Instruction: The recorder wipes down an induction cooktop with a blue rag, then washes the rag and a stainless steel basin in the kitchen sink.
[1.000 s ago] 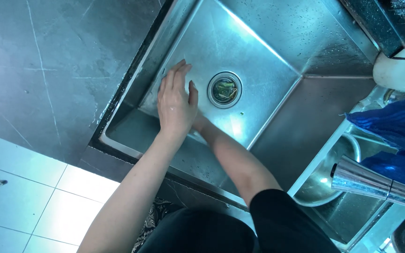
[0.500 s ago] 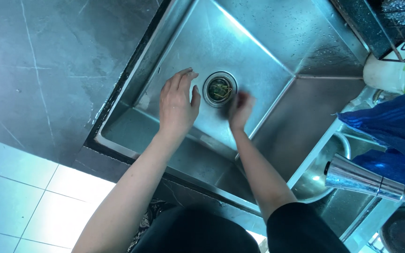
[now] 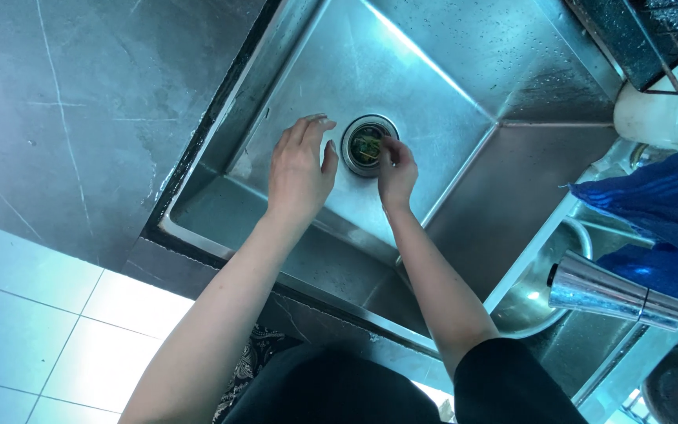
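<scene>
Right hand (image 3: pixel 395 174) reaching into the round drain strainer (image 3: pixel 367 144), fingertips pressed together in a pinch at its rim, over greenish-yellow scraps in the basket; whether a scrap is actually gripped cannot be told. Left hand (image 3: pixel 300 171) laid flat on the sink floor just beside the strainer, fingers spread, thumb toward the drain, holding nothing.

Step in hand, as judged: picking debris out of the strainer at the centre of the basin floor. Next move likely calling for a firm pinch on the soft scraps and a straight lift clear of the rim, with the flat hand as brace.

Stainless steel sink (image 3: pixel 480 86): square basin, brushed and reflective, creased diagonally toward the drain, beaded with water droplets on the far wall. Strainer: circular metal ring, dark perforated cup inside. Dark grey stone countertop (image 3: pixel 64 118) along the left edge of the basin, matt, with pale veins. Glossy white floor tiles (image 3: pixel 33 314) below. Conical polished metal tap head (image 3: pixel 606 290) at lower right, above a second, smaller basin holding a round steel bowl (image 3: pixel 531 294). Blue cloth (image 3: pixel 653 204), soft and folded, at right; a white rounded container (image 3: pixel 657 118) beside a dark wire rack (image 3: pixel 668 47).
</scene>
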